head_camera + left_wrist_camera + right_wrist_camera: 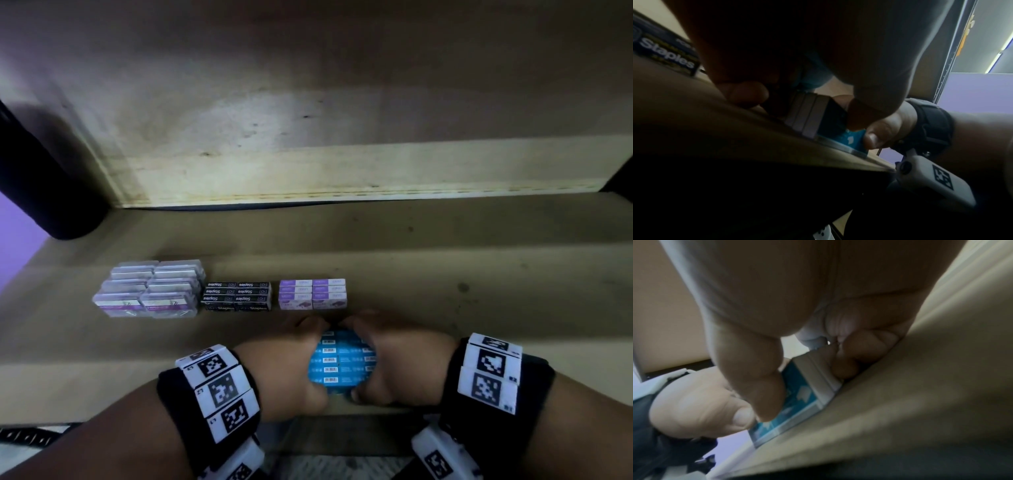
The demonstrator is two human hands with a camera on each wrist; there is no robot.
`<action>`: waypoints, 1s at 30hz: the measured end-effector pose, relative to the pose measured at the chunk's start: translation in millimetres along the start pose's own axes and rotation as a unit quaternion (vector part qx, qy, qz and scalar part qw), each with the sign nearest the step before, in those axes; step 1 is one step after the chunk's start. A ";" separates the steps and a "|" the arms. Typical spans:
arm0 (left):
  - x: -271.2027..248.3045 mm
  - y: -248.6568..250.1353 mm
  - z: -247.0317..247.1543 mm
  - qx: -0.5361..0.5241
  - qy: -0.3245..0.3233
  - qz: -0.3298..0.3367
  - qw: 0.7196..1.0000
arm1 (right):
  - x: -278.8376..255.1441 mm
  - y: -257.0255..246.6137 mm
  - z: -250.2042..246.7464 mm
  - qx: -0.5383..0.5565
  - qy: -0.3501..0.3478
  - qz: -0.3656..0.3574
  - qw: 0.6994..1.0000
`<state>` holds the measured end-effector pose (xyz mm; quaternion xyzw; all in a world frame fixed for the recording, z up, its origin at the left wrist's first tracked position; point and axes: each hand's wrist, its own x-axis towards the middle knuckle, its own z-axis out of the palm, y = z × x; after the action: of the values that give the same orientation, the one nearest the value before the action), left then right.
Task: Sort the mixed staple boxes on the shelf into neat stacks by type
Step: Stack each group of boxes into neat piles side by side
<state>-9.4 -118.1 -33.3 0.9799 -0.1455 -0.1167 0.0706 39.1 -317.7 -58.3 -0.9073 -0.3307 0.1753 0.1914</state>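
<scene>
Beyond my hands and to their left, three sorted groups already stand in a row on the shelf (445, 267): clear-cased boxes (150, 289), black staple boxes (238, 296), then purple boxes (312, 294) just past my fingertips. Only the blue boxes (340, 361) look left to place. My left hand (287, 363) and right hand (400, 363) clamp that block from either side, fingers curled over its far edge, thumbs on the near one. It rests near the shelf's front edge: bright blue, white barcode labels in rows.
</scene>
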 end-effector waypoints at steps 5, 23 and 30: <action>-0.2 -1.2 -3.8 0.004 0.005 0.009 1.000 | -2.3 -2.7 -1.1 -0.020 0.005 0.000 1.000; 9.0 -13.2 14.5 -0.098 -0.001 0.005 0.995 | -6.2 -10.6 -4.9 -0.006 -0.013 0.031 0.999; 7.3 -13.4 10.7 -0.075 0.005 -0.003 0.997 | -3.4 -11.7 -3.1 -0.025 -0.011 0.037 0.999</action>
<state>-1.7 -108.7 -47.4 0.9728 -0.1334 -0.1223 0.1444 31.8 -312.4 -49.6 -0.9215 -0.3037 0.1833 0.1583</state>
